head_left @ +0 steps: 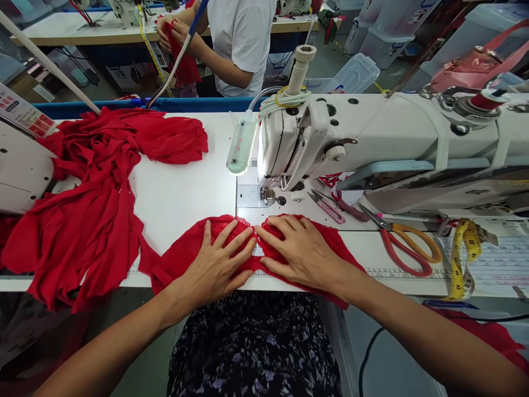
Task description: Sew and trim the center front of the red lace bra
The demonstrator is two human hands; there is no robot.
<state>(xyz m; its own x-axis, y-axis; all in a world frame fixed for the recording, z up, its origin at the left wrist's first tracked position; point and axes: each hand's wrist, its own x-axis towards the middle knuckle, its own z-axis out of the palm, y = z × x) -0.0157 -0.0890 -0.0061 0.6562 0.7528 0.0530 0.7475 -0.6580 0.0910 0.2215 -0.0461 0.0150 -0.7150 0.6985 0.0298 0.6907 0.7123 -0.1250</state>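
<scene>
My left hand (225, 256) lies flat with spread fingers on a piece of red fabric (177, 251) at the table's front edge. Across from it, my right hand (300, 248) rests palm down on the right part of the red fabric (336, 242), fingers stretched out. Lacy edges of the cloth meet between my fingertips, and a small gap below shows white table. Just beyond my hands stands a white sewing machine (372, 124), its presser foot (268, 196) apart from the fabric.
A heap of red fabric (95, 182) covers the left side. Thread snips (326, 208), orange-handled scissors (407, 245) and a yellow tape measure (463, 253) lie to the right. A small lamp (242, 146) hangs beside the machine head. Behind, a person in a white shirt (243, 44) handles red cloth.
</scene>
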